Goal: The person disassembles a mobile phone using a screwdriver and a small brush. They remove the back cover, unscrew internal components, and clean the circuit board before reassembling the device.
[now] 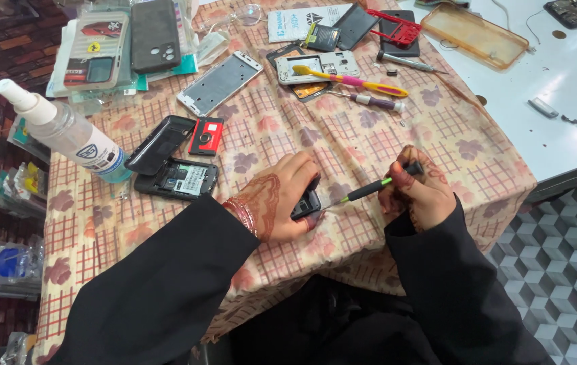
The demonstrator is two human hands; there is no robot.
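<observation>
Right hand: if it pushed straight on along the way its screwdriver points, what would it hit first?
The right hand aims the screwdriver leftward at the small black phone gripped by the left hand. The tip looks already at the phone's edge, so that comes first, though depth is uncertain.

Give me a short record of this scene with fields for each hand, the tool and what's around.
left hand: left hand grips a small black phone part
right hand: right hand holds a green-and-black screwdriver
tool tip: at the part's edge
surface: checked floral tablecloth
nearby: clear spray bottle, opened black phone, yellow-and-pink toothbrush
</observation>
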